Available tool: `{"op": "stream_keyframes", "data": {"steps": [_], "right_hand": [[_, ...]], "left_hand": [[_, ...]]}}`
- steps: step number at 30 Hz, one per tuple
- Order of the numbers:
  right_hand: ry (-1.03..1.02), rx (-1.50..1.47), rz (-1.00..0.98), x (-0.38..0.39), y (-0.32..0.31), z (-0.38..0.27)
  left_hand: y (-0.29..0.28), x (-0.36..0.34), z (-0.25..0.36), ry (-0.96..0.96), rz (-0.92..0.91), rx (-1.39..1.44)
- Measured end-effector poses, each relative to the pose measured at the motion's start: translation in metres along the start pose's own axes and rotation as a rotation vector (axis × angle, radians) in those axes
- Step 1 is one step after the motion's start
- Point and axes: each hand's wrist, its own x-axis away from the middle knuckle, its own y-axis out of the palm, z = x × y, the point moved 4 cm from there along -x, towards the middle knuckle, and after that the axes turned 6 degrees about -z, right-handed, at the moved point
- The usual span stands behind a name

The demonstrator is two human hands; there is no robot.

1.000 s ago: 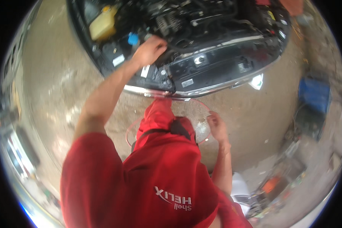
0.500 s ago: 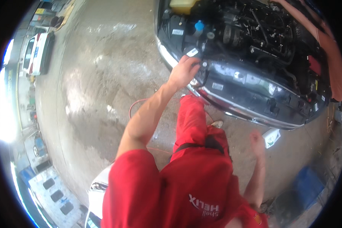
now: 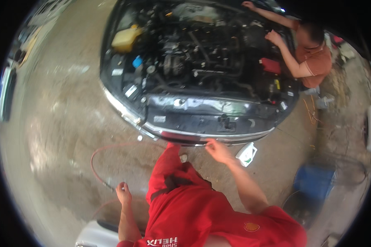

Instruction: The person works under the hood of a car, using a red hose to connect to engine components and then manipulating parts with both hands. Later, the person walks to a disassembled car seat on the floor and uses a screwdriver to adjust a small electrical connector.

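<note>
My left hand [image 3: 124, 193] hangs low at my left side, off the car, its fingers loosely bent with a gap between thumb and fingers; nothing shows in it. Beyond it, the metal end of a red hose [image 3: 92, 158] lies on the floor. My right hand [image 3: 217, 150] hovers by the front bumper [image 3: 185, 140] of a dark car, fingers bent but apart and no object seen in them. Whether its fingertips touch the bumper I cannot tell. The hood area is open over the engine [image 3: 193, 57], with a blue cap [image 3: 137, 62] at its left.
A white jug [image 3: 246, 154] sits on the floor by the bumper. Across the engine bay, a co-worker [image 3: 315, 57] in an orange-brown shirt reaches over the car's right side. A blue bin [image 3: 313, 181] stands at right, and part of a white vehicle [image 3: 97, 235] shows behind me at lower left.
My left hand has left the car's front left corner and dropped back to my side. My right hand has come forward to the bumper. The view has swung right, bringing in the co-worker.
</note>
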Motion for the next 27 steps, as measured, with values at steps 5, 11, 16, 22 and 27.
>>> {"op": "stream_keyframes", "data": {"steps": [5, 11, 16, 22, 27], "right_hand": [[-0.082, -0.041, 0.069, -0.031, -0.046, -0.050], [-0.028, -0.059, 0.234, -0.055, -0.118, -0.057], [0.044, -0.204, 0.346, -0.092, -0.179, -0.049], [-0.018, -0.194, 0.387, -0.163, -0.260, -0.049], [-0.162, -0.042, 0.507, -0.258, -0.367, -0.043]], "left_hand": [[0.028, -0.095, 0.149, 0.280, -0.012, 0.044], [0.054, -0.213, 0.413, 0.694, -0.061, 0.154], [0.082, -0.267, 0.594, 0.929, -0.090, 0.116], [0.155, -0.301, 0.715, 0.967, -0.135, 0.154], [0.180, -0.359, 0.763, 0.970, 0.015, 0.067]]}}
